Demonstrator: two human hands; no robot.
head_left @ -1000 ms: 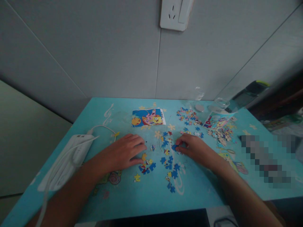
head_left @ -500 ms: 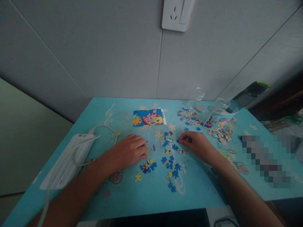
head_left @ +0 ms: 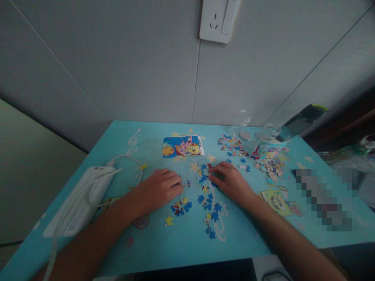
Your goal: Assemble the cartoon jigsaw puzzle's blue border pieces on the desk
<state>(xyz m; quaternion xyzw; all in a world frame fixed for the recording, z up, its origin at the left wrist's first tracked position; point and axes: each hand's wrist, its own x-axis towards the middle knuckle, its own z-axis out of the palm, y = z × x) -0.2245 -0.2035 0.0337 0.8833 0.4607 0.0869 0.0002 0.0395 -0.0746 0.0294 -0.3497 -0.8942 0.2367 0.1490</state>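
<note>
My right hand [head_left: 227, 177] has its thumb and forefinger pinched at a jigsaw puzzle piece, among loose blue and yellow pieces [head_left: 202, 171] in the middle of the table. The fingertips mostly cover that piece. To the left, my left hand [head_left: 166, 185] lies low over the tabletop, palm down with fingers curled; whatever is under them is hidden. Just beside its fingertips is a small piece [head_left: 188, 183]. Nearer to me are a joined red, blue and yellow cluster [head_left: 181, 207], a yellow piece [head_left: 168, 221] and several blue pieces [head_left: 215, 212].
Behind the hands lies a cartoon picture card [head_left: 183, 146]. More pieces [head_left: 231, 143] are at the back right, with a pile [head_left: 272, 169] by a clear printed container [head_left: 266, 150]. A white power strip [head_left: 79, 199] with cables lies left. A wall socket [head_left: 218, 21] is above.
My right hand has moved left with its pinched piece, from the right side of the middle pieces onto them. My left hand has hardly moved. The view has shifted slightly.
</note>
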